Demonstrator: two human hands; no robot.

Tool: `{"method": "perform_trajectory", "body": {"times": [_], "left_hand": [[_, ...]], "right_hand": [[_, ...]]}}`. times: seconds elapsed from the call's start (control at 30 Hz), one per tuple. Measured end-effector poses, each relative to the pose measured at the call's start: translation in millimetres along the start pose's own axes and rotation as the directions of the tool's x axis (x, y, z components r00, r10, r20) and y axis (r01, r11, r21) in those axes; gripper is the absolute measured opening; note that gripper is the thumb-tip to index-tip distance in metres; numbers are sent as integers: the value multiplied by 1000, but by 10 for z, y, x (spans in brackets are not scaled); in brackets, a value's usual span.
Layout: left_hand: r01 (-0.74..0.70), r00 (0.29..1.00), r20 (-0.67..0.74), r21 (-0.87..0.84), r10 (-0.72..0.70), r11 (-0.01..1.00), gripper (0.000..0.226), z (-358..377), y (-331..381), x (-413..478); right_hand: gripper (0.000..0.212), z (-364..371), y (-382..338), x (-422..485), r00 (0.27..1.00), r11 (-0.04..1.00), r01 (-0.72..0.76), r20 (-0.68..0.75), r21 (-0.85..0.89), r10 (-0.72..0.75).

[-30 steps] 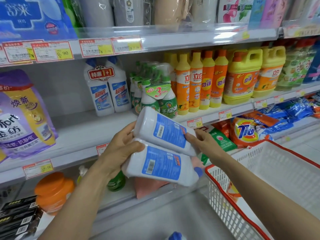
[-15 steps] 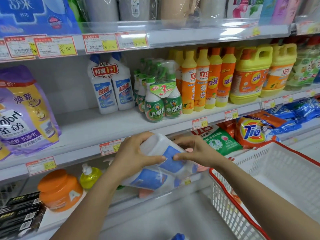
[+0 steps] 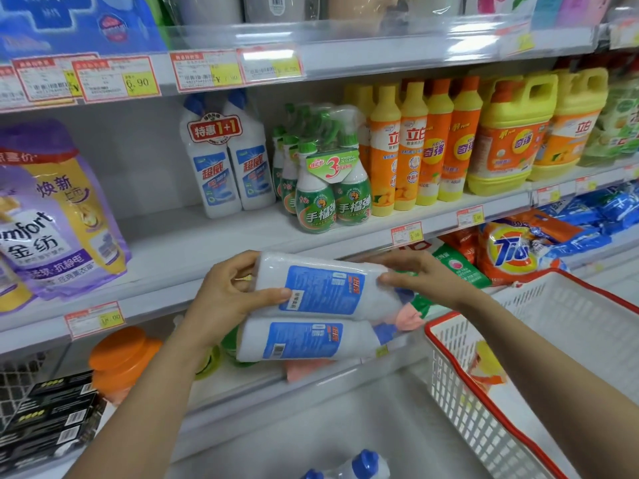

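The left hand (image 3: 228, 299) grips the base of a twin-pack of bottles (image 3: 321, 312) lying sideways; the right hand (image 3: 415, 274) clasps its neck end, seemingly wrapped in film, beside a basket (image 3: 518, 440).

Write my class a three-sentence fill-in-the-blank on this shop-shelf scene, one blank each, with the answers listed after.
1. The left hand and the right hand hold a twin pack of white bottles with ___ labels.
2. The white basket beside the right arm has a ___ rim.
3. The Tide bag on the lower shelf is mostly ___.
Missing words: blue; red; orange.
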State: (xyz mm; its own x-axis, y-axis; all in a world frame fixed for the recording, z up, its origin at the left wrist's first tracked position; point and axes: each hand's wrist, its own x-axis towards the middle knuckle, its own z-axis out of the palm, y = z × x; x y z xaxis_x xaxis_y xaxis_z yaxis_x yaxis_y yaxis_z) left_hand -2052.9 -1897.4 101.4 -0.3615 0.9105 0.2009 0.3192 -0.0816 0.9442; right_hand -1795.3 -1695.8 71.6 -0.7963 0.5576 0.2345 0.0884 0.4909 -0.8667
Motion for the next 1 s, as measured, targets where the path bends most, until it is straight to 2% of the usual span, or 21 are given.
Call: {"method": "perform_trajectory", "body": {"times": [0.07,0.13,0.23,0.3,0.37,0.43,0.47,0.53,0.57,0.6,0.67,0.73,0.8,0.9,0.97,1.0], "left_hand": [[34,999,-16,-91,-35,995,57,-42,-46,-10],[66,997,-37,-189,-74,980,53,-56,-119,-1],[133,985,-72,-280,-159,951,55,-57,-246,11],[165,978,-83,-268,-193,949,57,-72,-283,22],[152,978,-116,-171,-173,973,59,-100,-249,30],[64,989,-131,-15,-65,998,59,-106,-154,39],[-1,995,-99,125,13,992,61,-85,-93,39],[-101,995,27,434,99,895,68,35,11,32],[-133,991,87,508,103,851,69,120,45,32],[-152,986,134,512,96,845,66,200,55,28],[-157,977,199,399,82,903,54,328,12,9],[-99,972,228,208,50,973,50,378,-85,-23],[-42,977,211,67,27,997,48,371,-160,-55],[27,994,111,-75,-18,997,44,332,-201,-66],[64,997,62,-207,-52,976,43,271,-205,-57],[78,996,63,-266,-63,961,42,253,-197,-52]], "right_hand": [[38,-33,110,-68,997,990,-70,-14,122,72],[41,8,111,-71,996,990,-68,-50,126,75],[34,89,-103,-19,981,997,12,-193,71,2],[30,77,-268,26,955,996,85,-285,20,-76],[28,40,-435,48,938,988,148,-311,-37,-152],[17,25,-580,63,933,974,205,-281,-99,-225],[12,37,-643,64,934,966,227,-254,-126,-252],[11,85,-740,68,932,949,264,-208,-171,-296],[14,115,-773,72,931,939,277,-186,-203,-314],[18,156,-801,75,931,928,288,-158,-237,-329],[26,251,-816,94,934,916,293,-123,-275,-335],[31,330,-820,103,941,914,280,-104,-292,-322],[39,256,-812,120,970,936,221,-38,-273,-240],[61,-104,-755,75,993,989,21,120,-145,-3],[69,-219,-672,0,977,998,-56,207,9,53],[67,-183,-639,-18,978,995,-63,203,72,47]]}}
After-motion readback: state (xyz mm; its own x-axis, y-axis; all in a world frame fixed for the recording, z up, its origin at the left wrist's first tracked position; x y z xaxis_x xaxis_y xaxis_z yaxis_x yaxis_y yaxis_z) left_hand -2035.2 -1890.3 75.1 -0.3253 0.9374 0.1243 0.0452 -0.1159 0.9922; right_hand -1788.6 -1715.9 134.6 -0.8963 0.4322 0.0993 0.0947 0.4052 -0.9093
